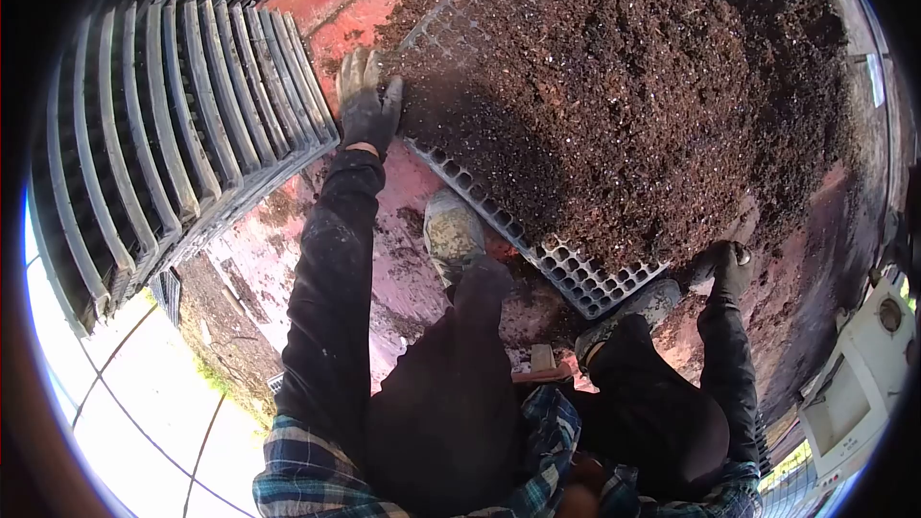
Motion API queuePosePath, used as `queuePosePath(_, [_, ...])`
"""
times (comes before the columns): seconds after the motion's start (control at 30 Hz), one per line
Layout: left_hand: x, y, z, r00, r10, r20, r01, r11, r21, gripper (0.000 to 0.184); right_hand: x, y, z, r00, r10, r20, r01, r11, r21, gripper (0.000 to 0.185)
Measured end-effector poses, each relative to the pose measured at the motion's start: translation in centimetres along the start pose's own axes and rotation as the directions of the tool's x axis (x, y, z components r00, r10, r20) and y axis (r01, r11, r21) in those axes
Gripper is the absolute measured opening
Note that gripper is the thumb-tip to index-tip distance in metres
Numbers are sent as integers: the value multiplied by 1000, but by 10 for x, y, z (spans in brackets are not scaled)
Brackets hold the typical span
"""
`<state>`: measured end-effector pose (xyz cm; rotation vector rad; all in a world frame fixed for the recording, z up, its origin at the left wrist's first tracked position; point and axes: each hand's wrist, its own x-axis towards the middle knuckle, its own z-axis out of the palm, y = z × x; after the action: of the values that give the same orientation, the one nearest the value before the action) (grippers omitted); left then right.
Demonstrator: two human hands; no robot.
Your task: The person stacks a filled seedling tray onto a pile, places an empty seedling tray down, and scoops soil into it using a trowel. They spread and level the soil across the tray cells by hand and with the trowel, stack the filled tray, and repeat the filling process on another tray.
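A dark plastic seedling tray (561, 273) lies at an angle before me, its cells showing along the near edge and at the far corner. Dark potting soil (624, 105) is heaped over most of it. My left hand (369, 107), in a dirty grey glove, is open with fingers stretched out beside the tray's left edge, near the soil. My right hand (734, 270), also gloved, is closed at the soil's lower right edge. Its fingers are curled in, and what they hold, if anything, is hidden.
Nested stacks of black trays (182, 115) stand at the left, close to my left arm. My boots (453, 235) flank the tray's near side on a reddish, soil-strewn surface (384, 278). A pale machine housing (854, 384) stands at the right.
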<state>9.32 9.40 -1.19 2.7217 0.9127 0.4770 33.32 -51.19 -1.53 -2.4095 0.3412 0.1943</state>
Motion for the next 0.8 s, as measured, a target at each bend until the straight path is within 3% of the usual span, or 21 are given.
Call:
queuePosePath(0.03, [2,4,0,996,85,20,-83,993,-87,56,1,0,1,1000,9,-2,-9,1000,-4,20])
queuePosePath(0.07, [-3,15,-4,978,201,57,-202,979,11,59,2,-1,1,1000,8,4,-8,1000,-21,21])
queuePosePath(0.2, [-17,73,-9,876,386,290,-358,922,-145,66,3,10,-1,998,-45,-36,41,993,-107,25])
queuePosePath(0.23, [-22,88,-8,873,390,293,-359,920,-154,66,2,7,0,998,-52,-43,46,990,-135,26])
queuePosePath(0.3, [-35,116,-9,772,576,270,-446,793,-416,66,8,20,2,999,-26,-29,24,997,-80,26])
queuePosePath(0.37, [-51,143,-4,722,635,276,-494,751,-438,65,7,17,-1,1000,-1,-19,0,1000,-25,27])
queuePosePath(0.4, [-58,156,-1,672,686,280,-538,712,-452,65,3,8,-2,1000,-9,-24,6,992,-123,29])
queuePosePath(0.47, [-75,178,4,659,718,226,-568,671,-476,63,-3,-5,-3,999,-27,-43,15,970,-243,30])
queuePosePath(0.53, [-85,191,9,640,761,104,-631,598,-494,55,-3,-5,-3,999,-35,-42,25,975,-220,30])
queuePosePath(0.63, [-80,175,6,545,818,183,-686,560,-465,49,-3,-5,-2,999,-11,-40,3,979,-204,30])
queuePosePath(0.67, [-79,161,8,562,813,151,-688,561,-461,45,-5,-7,-3,999,-24,-38,16,980,-197,30])
queuePosePath(0.77, [-62,106,-5,552,790,268,-701,614,-363,43,-6,-12,-3,996,-58,-62,41,969,-243,30])
queuePosePath(0.8, [-56,90,-12,558,763,325,-707,643,-295,45,-2,-3,-3,999,-42,-14,39,983,-177,31])
